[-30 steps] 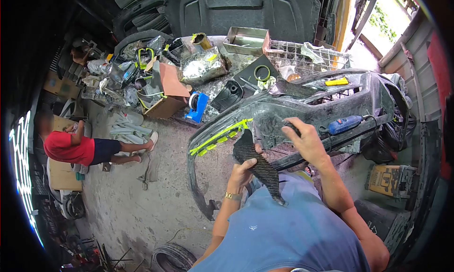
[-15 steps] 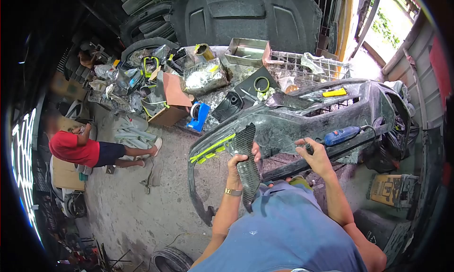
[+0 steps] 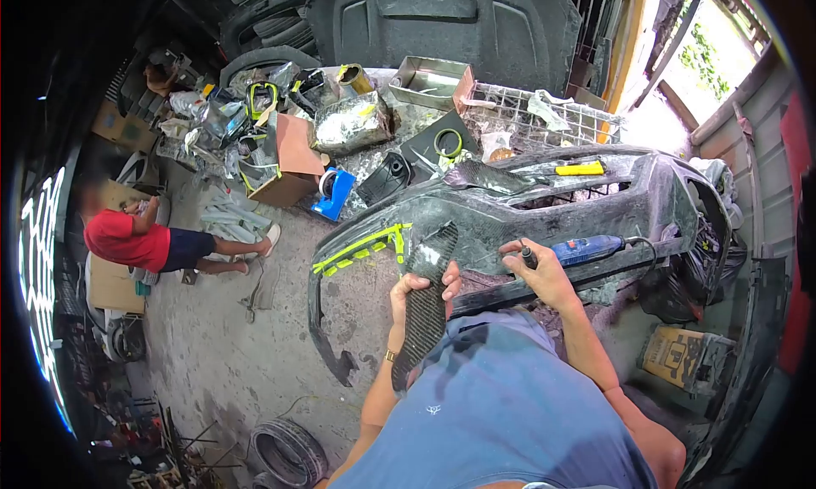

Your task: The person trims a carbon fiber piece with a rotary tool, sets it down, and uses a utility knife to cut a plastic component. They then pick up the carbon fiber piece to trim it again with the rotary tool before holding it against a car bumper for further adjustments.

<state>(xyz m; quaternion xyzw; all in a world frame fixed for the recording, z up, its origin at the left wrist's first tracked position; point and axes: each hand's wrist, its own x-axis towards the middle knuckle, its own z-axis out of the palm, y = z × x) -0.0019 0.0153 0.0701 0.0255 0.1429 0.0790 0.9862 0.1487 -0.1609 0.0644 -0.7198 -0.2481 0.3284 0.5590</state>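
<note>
My left hand (image 3: 405, 297) is wrapped round a long, curved carbon-fibre panel (image 3: 425, 315), held upright in front of my shirt. To its right, my right hand (image 3: 548, 278) is closed on a small tool with a dark round handle (image 3: 529, 258); its tip is too thin to make out. A large dark bumper (image 3: 484, 215) lies across in front of me, with yellow-green tape strips (image 3: 357, 249) at its left end. Just beyond my right hand, a blue corded rotary tool (image 3: 586, 250) rests on the bumper.
Behind the bumper, a cluttered table holds a blue tape dispenser (image 3: 332, 195), a cardboard box (image 3: 285, 179) and a metal tray (image 3: 432, 81). A yellow cutter (image 3: 580, 169) lies on the bumper. A person in red (image 3: 127, 238) stands left. A tire (image 3: 289, 455) is on the floor.
The view has shifted a little, so the bumper and table sit further left. The carbon-fibre panel has turned, its lower end swinging left. Both hands keep their hold.
</note>
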